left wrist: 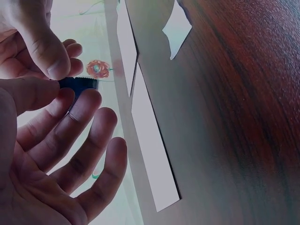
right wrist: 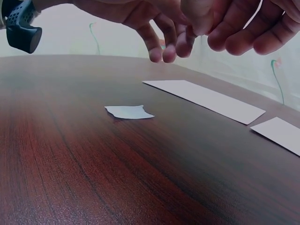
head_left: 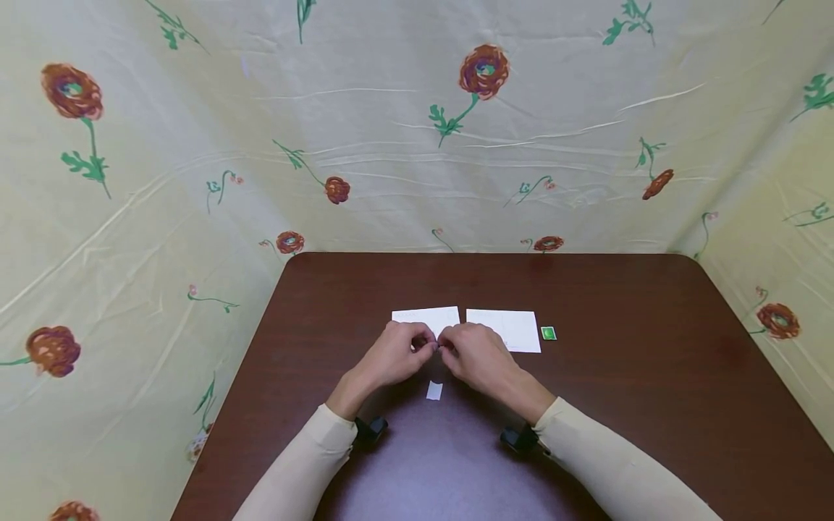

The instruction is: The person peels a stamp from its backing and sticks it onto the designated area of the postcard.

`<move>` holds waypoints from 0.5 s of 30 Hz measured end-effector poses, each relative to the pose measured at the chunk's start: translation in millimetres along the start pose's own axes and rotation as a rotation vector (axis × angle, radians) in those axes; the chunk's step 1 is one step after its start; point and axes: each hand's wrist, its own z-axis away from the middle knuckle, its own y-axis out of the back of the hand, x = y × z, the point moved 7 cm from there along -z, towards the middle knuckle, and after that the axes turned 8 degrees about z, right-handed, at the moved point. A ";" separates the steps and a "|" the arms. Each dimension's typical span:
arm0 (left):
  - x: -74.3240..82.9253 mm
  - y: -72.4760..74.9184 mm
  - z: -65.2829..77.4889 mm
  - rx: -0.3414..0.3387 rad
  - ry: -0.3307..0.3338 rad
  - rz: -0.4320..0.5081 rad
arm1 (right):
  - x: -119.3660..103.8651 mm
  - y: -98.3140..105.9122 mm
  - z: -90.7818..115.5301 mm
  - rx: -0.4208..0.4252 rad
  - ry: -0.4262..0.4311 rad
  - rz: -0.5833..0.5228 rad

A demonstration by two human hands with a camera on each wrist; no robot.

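Close above the table, my left hand (head_left: 394,354) and right hand (head_left: 478,358) meet at the fingertips. Between them is a small dark blue postage stamp (left wrist: 83,84) with a perforated edge, clearest in the left wrist view. The left thumb and index finger pinch one side of it, the other left fingers spread loosely. From the other side the right thumb and fingertip pinch it too. In the head view a white card (head_left: 426,315) lies just beyond the left hand, and a second white card (head_left: 517,333) beyond the right, partly covered by it.
A small scrap of white paper (head_left: 434,391) lies on the brown table (head_left: 625,391), nearer me than the hands. Right of the second card is a green stamp (head_left: 549,333). A flowered cloth (head_left: 378,130) hangs around the table's far side and flanks.
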 end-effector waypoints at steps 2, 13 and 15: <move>0.1 0.6 0.0 0.006 -0.001 -0.010 | -0.1 0.3 -0.4 0.004 0.001 0.000; -3.6 7.9 2.3 0.076 0.044 0.020 | 2.8 5.2 -2.5 0.007 0.002 -0.007; -4.0 9.0 2.0 0.088 0.034 0.034 | 3.8 5.6 -3.6 0.001 0.001 -0.015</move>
